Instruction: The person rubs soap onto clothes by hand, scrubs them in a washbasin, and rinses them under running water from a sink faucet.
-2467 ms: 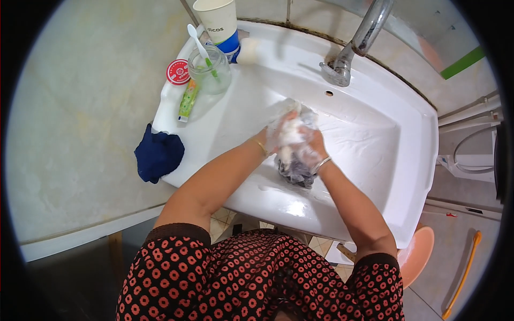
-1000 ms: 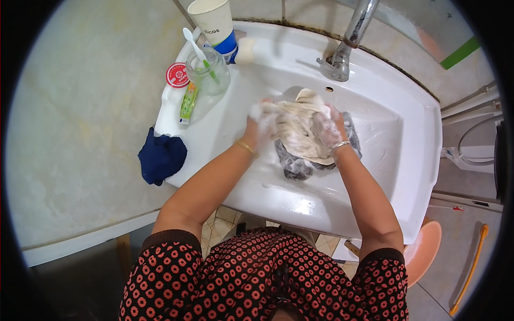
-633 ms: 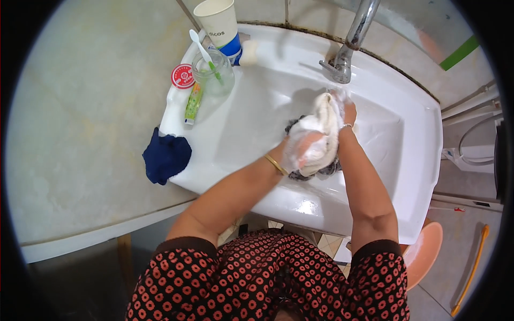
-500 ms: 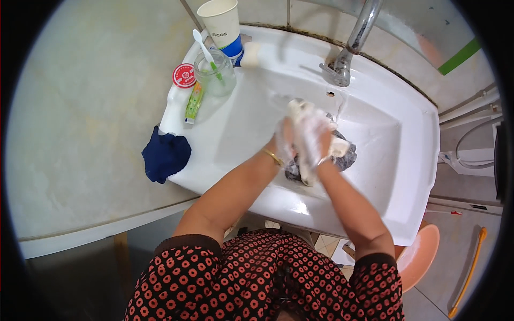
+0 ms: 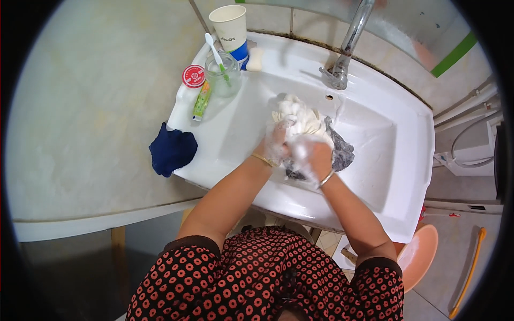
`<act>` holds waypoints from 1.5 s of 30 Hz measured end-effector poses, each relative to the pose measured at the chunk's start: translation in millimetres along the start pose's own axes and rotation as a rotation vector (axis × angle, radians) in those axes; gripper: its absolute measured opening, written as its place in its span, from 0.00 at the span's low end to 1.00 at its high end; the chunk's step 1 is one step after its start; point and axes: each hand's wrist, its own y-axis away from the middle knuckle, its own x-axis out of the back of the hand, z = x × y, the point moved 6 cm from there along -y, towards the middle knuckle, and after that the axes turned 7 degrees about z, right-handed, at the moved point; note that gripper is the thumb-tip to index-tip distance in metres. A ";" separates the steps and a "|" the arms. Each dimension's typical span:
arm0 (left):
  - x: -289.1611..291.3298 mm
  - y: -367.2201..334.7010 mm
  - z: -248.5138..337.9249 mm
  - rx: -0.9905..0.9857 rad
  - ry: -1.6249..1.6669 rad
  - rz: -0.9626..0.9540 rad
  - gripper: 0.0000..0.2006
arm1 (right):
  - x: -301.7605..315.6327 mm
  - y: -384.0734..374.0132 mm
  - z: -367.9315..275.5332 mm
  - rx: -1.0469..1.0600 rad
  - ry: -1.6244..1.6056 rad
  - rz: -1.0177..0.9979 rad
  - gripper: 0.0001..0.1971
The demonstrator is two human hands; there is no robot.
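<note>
Over the white sink basin (image 5: 377,166), my left hand (image 5: 276,140) and my right hand (image 5: 317,156) are close together, both coated in white suds. Their fingers are closed on a soapy white cloth (image 5: 304,119), bunched up and spreading out beyond the knuckles. Foam and motion blur hide some of the fingers. Beneath and to the right of it, a wet dark grey cloth (image 5: 342,152) lies crumpled on the basin floor. A thin stream of water falls behind the cloths from the metal faucet (image 5: 338,75).
Along the sink's left ledge stand a paper cup (image 5: 230,29), a glass jar (image 5: 223,80) holding a toothbrush (image 5: 214,51), a red round lid (image 5: 194,76), a green tube (image 5: 201,101) and a soap bar (image 5: 255,59). A navy cloth (image 5: 172,150) drapes over the left rim. An orange basin (image 5: 423,257) sits lower right.
The white cloth has gone from a narrow, blurred upright bundle to a wider bunch beyond my hands. Both hands have shifted slightly toward me, and the view has shifted a little.
</note>
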 end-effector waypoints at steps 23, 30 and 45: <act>-52.5 -23.3 2.8 1.036 0.745 -0.104 0.18 | 5.6 -53.6 41.6 -0.382 -0.079 -0.016 0.16; -40.1 -1.7 -1.8 1.250 1.400 0.038 0.17 | -19.9 -13.1 14.1 -0.219 -0.051 -0.052 0.15; -5.2 52.0 -99.1 0.576 0.271 -0.182 0.05 | -1.4 0.2 104.3 -0.447 0.344 -0.601 0.19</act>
